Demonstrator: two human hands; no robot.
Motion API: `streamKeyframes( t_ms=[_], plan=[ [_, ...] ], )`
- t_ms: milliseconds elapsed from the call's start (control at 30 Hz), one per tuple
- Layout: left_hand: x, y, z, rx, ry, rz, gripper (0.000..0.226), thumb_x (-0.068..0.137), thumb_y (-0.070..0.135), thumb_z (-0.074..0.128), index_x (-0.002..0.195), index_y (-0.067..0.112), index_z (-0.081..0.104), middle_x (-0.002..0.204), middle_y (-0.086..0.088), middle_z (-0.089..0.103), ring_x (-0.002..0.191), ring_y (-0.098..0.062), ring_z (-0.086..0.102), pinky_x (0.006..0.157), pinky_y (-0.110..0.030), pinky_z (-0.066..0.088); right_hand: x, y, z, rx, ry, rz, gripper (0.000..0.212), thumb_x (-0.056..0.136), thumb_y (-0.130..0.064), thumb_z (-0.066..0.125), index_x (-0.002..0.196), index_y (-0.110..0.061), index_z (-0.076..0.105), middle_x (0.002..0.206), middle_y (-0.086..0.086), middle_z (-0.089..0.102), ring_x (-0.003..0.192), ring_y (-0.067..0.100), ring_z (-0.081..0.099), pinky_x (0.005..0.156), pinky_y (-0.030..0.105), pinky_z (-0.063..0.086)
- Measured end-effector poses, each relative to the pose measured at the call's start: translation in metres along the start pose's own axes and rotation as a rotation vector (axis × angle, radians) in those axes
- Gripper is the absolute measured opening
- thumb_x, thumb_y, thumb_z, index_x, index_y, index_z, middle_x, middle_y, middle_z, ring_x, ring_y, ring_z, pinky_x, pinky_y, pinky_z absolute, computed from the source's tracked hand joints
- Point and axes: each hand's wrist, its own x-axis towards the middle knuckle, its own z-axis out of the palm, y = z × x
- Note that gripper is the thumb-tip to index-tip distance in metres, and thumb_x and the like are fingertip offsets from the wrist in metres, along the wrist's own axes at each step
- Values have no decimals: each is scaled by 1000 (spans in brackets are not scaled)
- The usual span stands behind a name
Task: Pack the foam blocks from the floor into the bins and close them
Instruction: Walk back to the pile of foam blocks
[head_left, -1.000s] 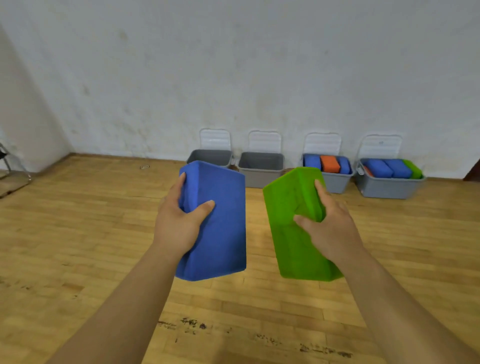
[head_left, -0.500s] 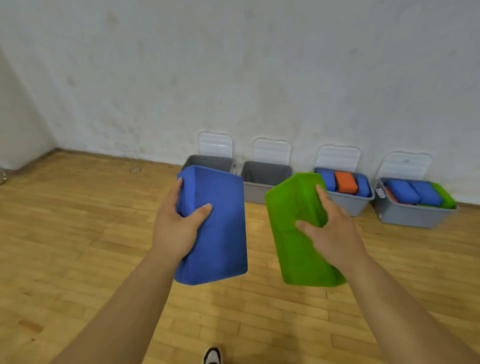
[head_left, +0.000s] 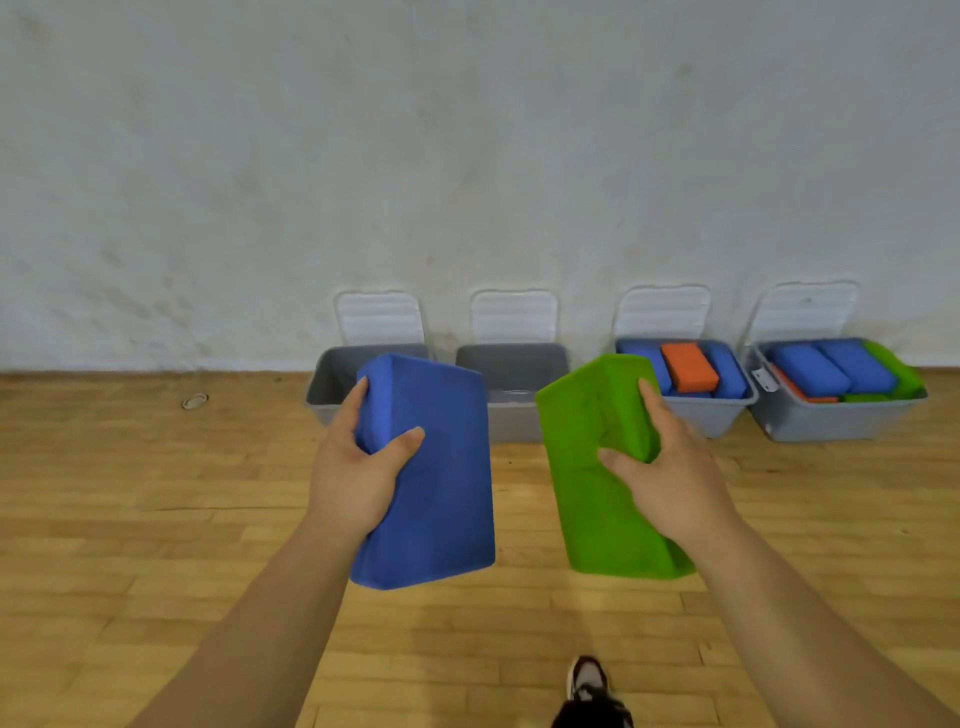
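Note:
My left hand (head_left: 356, 470) grips a blue foam block (head_left: 441, 478) by its left edge, held upright in the air. My right hand (head_left: 670, 467) grips a green foam block (head_left: 587, 499) by its right edge, also held up. Ahead along the wall stand several grey bins with their white lids tipped back. The leftmost bin (head_left: 324, 387) and the second bin (head_left: 514, 364) show no blocks inside. The third bin (head_left: 727, 410) holds blue and orange blocks. The fourth bin (head_left: 810, 423) holds blue, green and orange blocks.
Wooden floor (head_left: 156, 519) stretches between me and the bins. A white wall (head_left: 467, 156) stands right behind the bins. A small metal ring (head_left: 195, 401) lies on the floor at left. My shoe (head_left: 589, 686) shows at the bottom edge.
I have walked closer to the bins, which now look larger and nearer. Both hands still hold their blocks the same way. My shoe has stepped into view.

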Motion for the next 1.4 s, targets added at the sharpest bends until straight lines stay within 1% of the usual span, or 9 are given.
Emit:
streamKeyframes(
  t_ms=[100, 267, 433, 600, 767, 967, 1167, 1300, 1400],
  plan=[
    [57, -13, 32, 11, 0, -30, 79, 84, 37, 80, 149, 48, 38, 126, 18, 59, 103, -3, 62, 77, -27, 53, 76, 16, 28, 57, -46, 19, 97, 81, -51, 77, 153, -56, 13, 146, 4, 48, 132, 24, 48, 111, 43, 42],
    [171, -14, 93, 21, 62, -81, 81, 83, 37, 82, 150, 46, 38, 132, 14, 59, 112, -11, 62, 90, -32, 53, 220, 32, 64, 51, -105, 23, 99, 79, -47, 79, 156, -51, 17, 148, 9, 44, 135, 26, 46, 113, 39, 38],
    [277, 9, 147, 20, 158, -146, 81, 84, 37, 80, 152, 45, 36, 126, 16, 56, 104, -8, 60, 79, -23, 48, 364, 18, 72, -5, -206, -24, 98, 81, -46, 78, 157, -47, 17, 148, 11, 39, 136, 28, 43, 112, 37, 35],
    [367, 4, 179, 24, 186, -200, 81, 85, 38, 80, 152, 44, 36, 132, 18, 51, 113, -11, 55, 90, -30, 48, 482, -3, 92, -22, -255, -67, 96, 84, -46, 75, 157, -50, 13, 143, 10, 39, 132, 28, 44, 111, 38, 35],
    [495, -25, 215, 39, 144, -240, 79, 87, 35, 78, 154, 40, 35, 139, 13, 50, 117, -16, 55, 97, -38, 50, 583, 22, 139, 14, -277, 25, 94, 84, -47, 75, 156, -52, 14, 145, 6, 40, 133, 25, 44, 109, 39, 38],
    [677, -85, 296, 129, -62, -275, 82, 88, 38, 77, 155, 43, 30, 150, 5, 47, 124, -23, 54, 93, -39, 50, 701, 70, 209, -72, -238, 243, 91, 89, -46, 71, 158, -47, 10, 148, 9, 36, 135, 30, 41, 111, 44, 37],
    [801, -162, 380, 281, -316, -405, 84, 90, 42, 74, 156, 47, 23, 159, 2, 36, 136, -30, 47, 98, -45, 47, 792, 126, 285, -148, -220, 460, 91, 91, -42, 70, 158, -46, 9, 153, 8, 33, 142, 31, 33, 116, 53, 32],
    [847, -259, 447, 340, -411, -462, 83, 91, 42, 72, 156, 51, 21, 158, 5, 37, 136, -28, 47, 105, -49, 47, 844, 204, 362, -249, -243, 507, 91, 90, -53, 66, 154, -53, 2, 153, 6, 33, 141, 34, 32, 115, 55, 32],
    [867, -361, 511, 360, -437, -547, 83, 92, 44, 70, 156, 52, 17, 158, 4, 37, 128, -28, 53, 99, -48, 51, 873, 278, 438, -316, -274, 512, 91, 92, -56, 62, 155, -54, -4, 156, 13, 26, 144, 37, 25, 117, 54, 29]
  ],
)
